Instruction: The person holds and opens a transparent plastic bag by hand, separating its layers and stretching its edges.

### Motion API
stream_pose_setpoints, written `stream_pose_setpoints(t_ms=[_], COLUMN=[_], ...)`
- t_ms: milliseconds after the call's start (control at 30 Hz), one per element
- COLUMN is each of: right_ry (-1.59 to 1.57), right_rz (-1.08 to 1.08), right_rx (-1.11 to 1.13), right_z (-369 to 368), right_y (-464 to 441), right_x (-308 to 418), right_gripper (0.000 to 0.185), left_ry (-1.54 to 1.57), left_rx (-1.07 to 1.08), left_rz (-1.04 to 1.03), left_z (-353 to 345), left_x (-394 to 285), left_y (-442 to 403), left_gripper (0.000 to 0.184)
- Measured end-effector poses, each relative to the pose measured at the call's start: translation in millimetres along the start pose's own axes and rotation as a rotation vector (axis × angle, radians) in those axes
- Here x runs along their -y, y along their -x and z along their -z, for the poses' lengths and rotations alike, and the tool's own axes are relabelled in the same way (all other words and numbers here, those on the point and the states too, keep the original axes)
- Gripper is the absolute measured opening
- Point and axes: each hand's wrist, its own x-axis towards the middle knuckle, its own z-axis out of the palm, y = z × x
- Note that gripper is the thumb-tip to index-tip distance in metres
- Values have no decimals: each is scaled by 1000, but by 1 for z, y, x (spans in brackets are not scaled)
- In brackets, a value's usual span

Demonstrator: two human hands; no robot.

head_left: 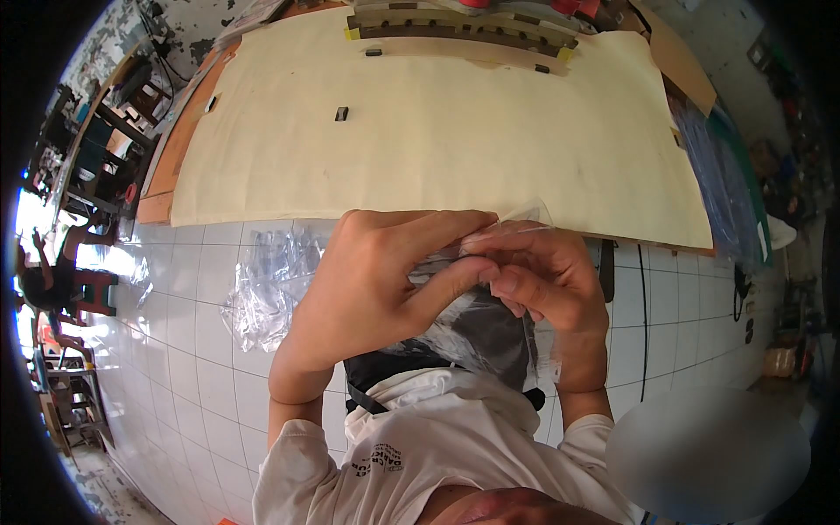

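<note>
My left hand [359,284] and my right hand [551,276] meet just in front of the table's near edge, over my lap. Thumbs and fingers of both hands are pinched together on a clear plastic sheet [530,215], whose corner sticks up above the right fingers. More of the transparent plastic [481,328] hangs below the hands over my dark trousers. Whether it is a bag or a flat sheet I cannot tell. The fingertips partly hide the gripped edge.
Crumpled clear plastic [276,284] lies left of my left arm. The table [437,140] is covered in cream paper, with a small black piece [341,114] and a long slotted strip [464,33] on it. Bluish plastic [717,175] lies at the right. Another person [57,271] sits far left.
</note>
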Motion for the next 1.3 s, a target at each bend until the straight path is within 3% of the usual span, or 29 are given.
stream_pose_setpoints(t_ms=[700,767,900,967,1000,1067,1233,1300], right_ry=[-73,80,150,504,505,883,1104,680], right_rz=[53,147,127,195,199,579,773,331], right_rx=[31,17,-138,-312,-311,-485,-582,-361], right_z=[1,2,-5,-2,-1,1,12,8], right_y=[-2,-4,-3,-5,-8,-14,-24,-12], right_x=[-5,-6,-3,-8,-9,-10,-11,-11], right_gripper=[28,29,26,24,24,23,24,20], left_ry=[-24,-31,-1,-6,5,14,174,165], left_rx=[22,0,-85,-102,-134,-168,-128,-180], left_rz=[-2,-18,34,74,91,105,220,170], left_z=[3,2,2,2,2,4,10,5], left_x=[-5,-4,-2,-1,0,3,8,11], left_y=[1,2,1,1,1,2,4,1], left_gripper=[27,27,21,18,16,14,15,13])
